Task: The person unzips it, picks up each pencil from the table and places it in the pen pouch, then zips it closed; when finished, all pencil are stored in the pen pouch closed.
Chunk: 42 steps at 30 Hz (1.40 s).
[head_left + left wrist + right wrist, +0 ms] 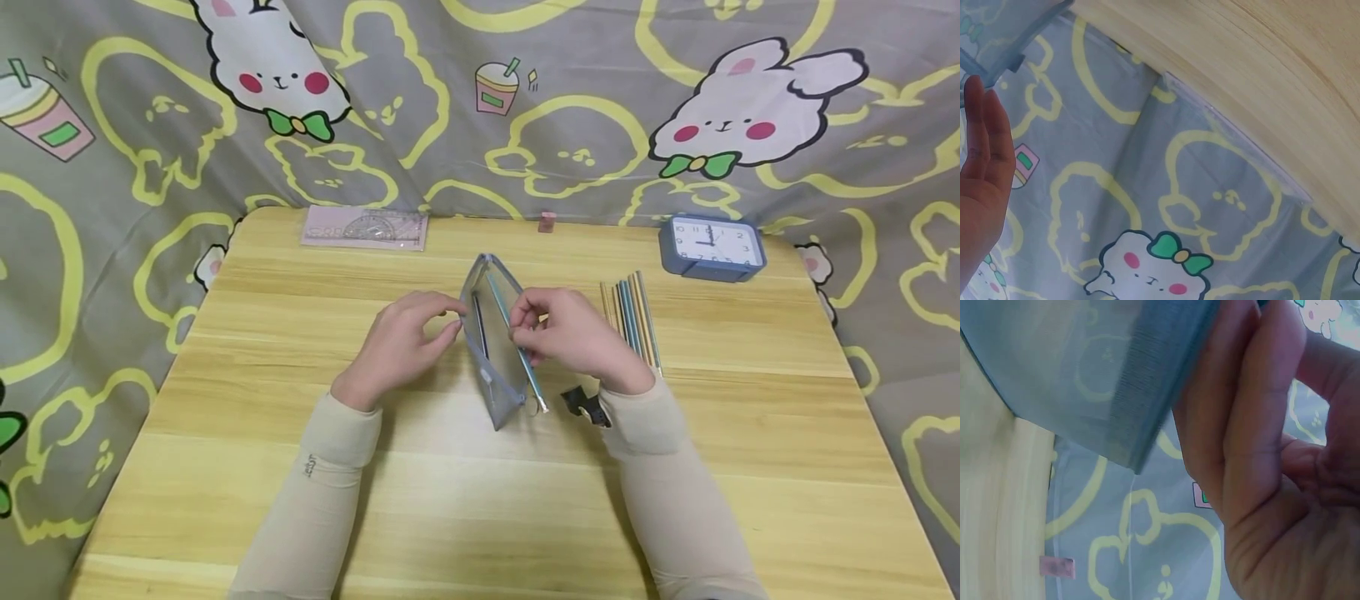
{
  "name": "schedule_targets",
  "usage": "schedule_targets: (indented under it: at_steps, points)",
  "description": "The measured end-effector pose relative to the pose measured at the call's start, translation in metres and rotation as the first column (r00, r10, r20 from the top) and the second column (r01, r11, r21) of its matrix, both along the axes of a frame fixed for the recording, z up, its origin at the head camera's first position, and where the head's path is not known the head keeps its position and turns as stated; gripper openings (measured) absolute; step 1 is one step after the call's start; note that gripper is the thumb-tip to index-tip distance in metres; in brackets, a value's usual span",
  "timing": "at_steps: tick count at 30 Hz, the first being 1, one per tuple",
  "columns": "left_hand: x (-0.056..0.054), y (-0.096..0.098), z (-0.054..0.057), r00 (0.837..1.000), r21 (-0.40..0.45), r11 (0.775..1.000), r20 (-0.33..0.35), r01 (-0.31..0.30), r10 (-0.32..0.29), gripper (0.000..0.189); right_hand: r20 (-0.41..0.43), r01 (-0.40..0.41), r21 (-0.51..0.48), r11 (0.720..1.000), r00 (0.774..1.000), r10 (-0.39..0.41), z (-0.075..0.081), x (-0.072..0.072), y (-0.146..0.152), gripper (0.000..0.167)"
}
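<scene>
Two things are in play near the middle of the wooden surface (450, 508): a see-through blue-grey zip pouch (498, 350), mouth open, and a light-blue pencil (534, 381) slanting across that mouth, near end poking out past the zip. The left hand (401, 344) pinches the pouch rim between thumb and forefinger; the right hand (572, 333), on the other side with a gap between them, looks to be pinching the pencil mid-shaft. I'd guess the pouch is super light and floppy, so hold the firmer zip edge; the pencil's probably light, stiff, a bit slick, so mid-shaft seems right. Writing-wise, the blue clock (711, 245) has readable numerals like 10, 2 and 3; the left sleeve (322, 492) lettering's too small, and I can't spot any brand on pouch or pencil.
</scene>
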<state>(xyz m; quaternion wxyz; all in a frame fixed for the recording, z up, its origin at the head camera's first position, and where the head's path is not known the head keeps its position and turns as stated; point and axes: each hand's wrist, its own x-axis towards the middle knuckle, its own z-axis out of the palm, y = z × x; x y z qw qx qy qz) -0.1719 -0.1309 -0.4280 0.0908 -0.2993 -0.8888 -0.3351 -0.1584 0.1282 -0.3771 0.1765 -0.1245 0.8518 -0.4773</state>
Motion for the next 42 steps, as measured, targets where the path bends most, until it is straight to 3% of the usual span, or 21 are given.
schedule_targets:
  at_steps: [6,19,27,34,42]
  points:
    - [0.0,0.0,-0.001,1.0,-0.003,1.0,-0.006,-0.003,0.003,0.019,-0.028,0.017,0.026,1.0,0.999,-0.016,-0.005,-0.001,-0.006,0.003]
    - [0.0,0.001,-0.001,1.0,-0.003,1.0,0.002,0.001,-0.001,0.019,-0.141,0.152,0.065,0.986,0.98,-0.142,-0.013,-0.002,-0.02,0.004]
    - [0.0,0.002,-0.001,1.0,0.002,1.0,-0.014,0.004,-0.004,0.018,-0.18,0.179,0.102,0.979,0.971,-0.159,-0.02,-0.003,-0.028,0.005]
    - [0.0,0.002,-0.001,1.0,0.005,1.0,-0.02,0.007,-0.007,0.018,-0.205,0.187,0.125,0.974,0.966,-0.159,-0.016,-0.001,-0.026,0.008]
    - [0.0,0.001,-0.002,1.0,-0.005,1.0,-0.024,0.004,-0.004,0.018,-0.224,0.281,0.08,0.956,0.94,-0.257,-0.006,-0.008,0.003,0.012]
